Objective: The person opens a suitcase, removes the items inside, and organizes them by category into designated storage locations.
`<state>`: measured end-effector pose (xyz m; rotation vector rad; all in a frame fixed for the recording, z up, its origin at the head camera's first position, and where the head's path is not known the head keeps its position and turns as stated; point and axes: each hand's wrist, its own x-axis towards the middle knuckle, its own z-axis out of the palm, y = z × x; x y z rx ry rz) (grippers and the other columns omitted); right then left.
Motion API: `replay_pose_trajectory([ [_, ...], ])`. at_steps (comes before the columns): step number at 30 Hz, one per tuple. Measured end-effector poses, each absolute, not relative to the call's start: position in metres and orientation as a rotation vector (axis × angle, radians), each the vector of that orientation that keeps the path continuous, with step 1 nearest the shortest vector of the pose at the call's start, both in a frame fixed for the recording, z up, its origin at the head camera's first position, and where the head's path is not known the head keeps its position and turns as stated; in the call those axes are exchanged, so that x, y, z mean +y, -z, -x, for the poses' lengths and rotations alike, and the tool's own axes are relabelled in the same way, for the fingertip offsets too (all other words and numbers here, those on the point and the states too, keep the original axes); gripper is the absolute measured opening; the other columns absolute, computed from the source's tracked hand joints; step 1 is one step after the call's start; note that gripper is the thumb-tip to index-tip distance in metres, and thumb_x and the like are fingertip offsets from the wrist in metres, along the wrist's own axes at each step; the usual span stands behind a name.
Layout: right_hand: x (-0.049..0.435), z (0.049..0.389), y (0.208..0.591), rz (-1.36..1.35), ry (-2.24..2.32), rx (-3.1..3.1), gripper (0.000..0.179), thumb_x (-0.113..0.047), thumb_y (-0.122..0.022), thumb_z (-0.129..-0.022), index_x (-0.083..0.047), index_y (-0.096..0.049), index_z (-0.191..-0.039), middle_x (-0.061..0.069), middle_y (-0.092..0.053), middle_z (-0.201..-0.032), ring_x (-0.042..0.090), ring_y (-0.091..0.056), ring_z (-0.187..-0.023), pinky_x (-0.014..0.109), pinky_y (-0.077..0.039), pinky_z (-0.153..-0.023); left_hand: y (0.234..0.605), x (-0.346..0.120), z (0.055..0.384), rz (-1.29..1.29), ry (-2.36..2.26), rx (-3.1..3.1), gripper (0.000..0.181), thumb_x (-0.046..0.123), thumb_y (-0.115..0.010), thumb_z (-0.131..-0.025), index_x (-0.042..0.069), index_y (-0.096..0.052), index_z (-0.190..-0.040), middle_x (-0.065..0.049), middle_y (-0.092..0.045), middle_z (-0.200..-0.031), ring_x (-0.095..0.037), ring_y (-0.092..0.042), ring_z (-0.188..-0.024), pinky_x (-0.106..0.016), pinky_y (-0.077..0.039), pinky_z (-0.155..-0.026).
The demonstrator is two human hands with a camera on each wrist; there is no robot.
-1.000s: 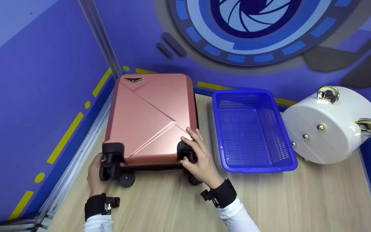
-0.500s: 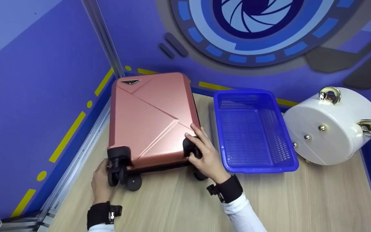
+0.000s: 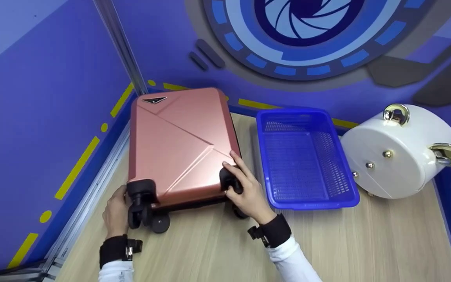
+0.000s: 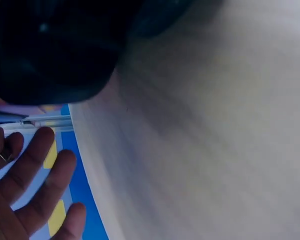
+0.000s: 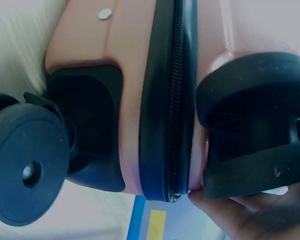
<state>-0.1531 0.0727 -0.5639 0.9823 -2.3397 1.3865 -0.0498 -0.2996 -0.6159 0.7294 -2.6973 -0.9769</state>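
Observation:
A rose-pink hard-shell suitcase (image 3: 180, 145) lies flat, its black wheels toward the person. At its lower left corner, beside the black caster wheel (image 3: 137, 211), is my left hand (image 3: 115, 211). The left wrist view shows the fingers of that left hand (image 4: 35, 195) spread and loosely bent, with nothing between them. My right hand (image 3: 249, 192) rests on the lower right corner, fingers extended over the shell and thumb by the wheel there. In the right wrist view, a digit touches the shell beside a caster wheel (image 5: 255, 175), near the zipper (image 5: 175, 100).
A blue plastic basket (image 3: 307, 206) stands right of the suitcase. Farther right, a white round pot-like thing (image 3: 386, 156) with gold handles and gold knobs lies on its side. Blue printed walls (image 3: 53, 117) bound the wood-look surface (image 3: 210, 250) at left and back.
The suitcase has turned slightly counterclockwise, its far end swinging left and its wheeled end a little right. Both hands stay at its corners. The basket and white pot-like thing stay put.

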Motion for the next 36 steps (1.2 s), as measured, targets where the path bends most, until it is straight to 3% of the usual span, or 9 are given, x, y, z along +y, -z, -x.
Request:
replay_pose_trajectory([
  [4, 0.069, 0.146, 0.565, -0.928, -1.295, -2.331, 0.075, -0.003, -0.07, -0.076, -0.013, -0.057, -0.149, 0.013, -0.04, -0.164, 0.028, -0.048, -0.144, 0.043, -0.053, -0.098, 0.612, -0.305, 0.059, -0.761, 0.968, -2.712, 0.025, 0.013, -0.05, -0.101, 0.013, -0.065, -0.121, -0.017, -0.07, -0.123, -0.047, -0.066, -0.11, -0.069, -0.046, -0.082],
  [8, 0.062, 0.131, 0.569, -0.854, -1.186, -2.325, 0.075, -0.009, -0.07, -0.077, -0.012, -0.055, -0.15, 0.013, -0.04, -0.164, 0.031, -0.047, -0.145, 0.048, -0.05, -0.104, 0.605, -0.308, 0.068, -0.761, 1.0, -2.66, 0.021, 0.014, -0.052, -0.101, 0.013, -0.068, -0.114, -0.018, -0.072, -0.113, -0.044, -0.068, -0.101, -0.064, -0.048, -0.075],
  [16, 0.053, 0.101, 0.574, -0.758, -1.033, -2.342, 0.077, -0.015, -0.071, -0.078, -0.009, -0.051, -0.152, 0.017, -0.038, -0.164, 0.04, -0.047, -0.142, 0.058, -0.047, -0.106, 0.571, -0.304, 0.058, -0.701, 0.863, -2.402, 0.024, 0.017, -0.057, -0.107, 0.009, -0.069, -0.127, -0.015, -0.066, -0.118, -0.033, -0.064, -0.093, -0.044, -0.041, -0.066],
  [21, 0.05, 0.089, 0.574, -0.743, -0.987, -2.364, 0.077, -0.021, -0.073, -0.082, -0.007, -0.049, -0.154, 0.018, -0.037, -0.164, 0.044, -0.049, -0.138, 0.061, -0.05, -0.101, 0.54, -0.28, 0.041, -0.533, 0.66, -2.157, 0.023, 0.004, -0.062, -0.101, 0.003, -0.07, -0.123, -0.018, -0.067, -0.122, -0.04, -0.063, -0.1, -0.047, -0.042, -0.073],
  [28, 0.047, 0.077, 0.577, -0.751, -0.966, -2.348, 0.08, -0.026, -0.076, -0.083, -0.001, -0.046, -0.154, 0.024, -0.034, -0.163, 0.046, -0.044, -0.142, 0.057, -0.053, -0.098, 0.528, -0.212, 0.047, 0.052, 0.555, -2.046, 0.026, 0.004, -0.067, -0.086, -0.002, -0.073, -0.11, -0.018, -0.072, -0.113, -0.041, -0.066, -0.098, -0.052, -0.049, -0.086],
  [31, 0.045, 0.071, 0.579, -0.76, -0.95, -2.349, 0.081, -0.029, -0.076, -0.085, 0.0, -0.045, -0.154, 0.025, -0.033, -0.163, 0.048, -0.044, -0.142, 0.052, -0.059, -0.089, 0.541, -0.184, 0.048, 0.246, 0.552, -2.165, 0.035, 0.01, -0.071, -0.083, 0.001, -0.072, -0.117, -0.017, -0.07, -0.125, -0.04, -0.064, -0.11, -0.056, -0.048, -0.095],
  [36, 0.043, 0.063, 0.582, -0.79, -0.943, -2.353, 0.08, -0.04, -0.071, -0.093, 0.002, -0.043, -0.154, 0.028, -0.032, -0.163, 0.047, -0.044, -0.143, 0.055, -0.054, -0.098, 0.572, -0.16, 0.041, 0.323, 0.511, -2.386, 0.078, 0.014, -0.088, -0.071, 0.008, -0.059, -0.143, -0.012, -0.051, -0.155, -0.038, -0.044, -0.143, -0.06, -0.029, -0.117],
])
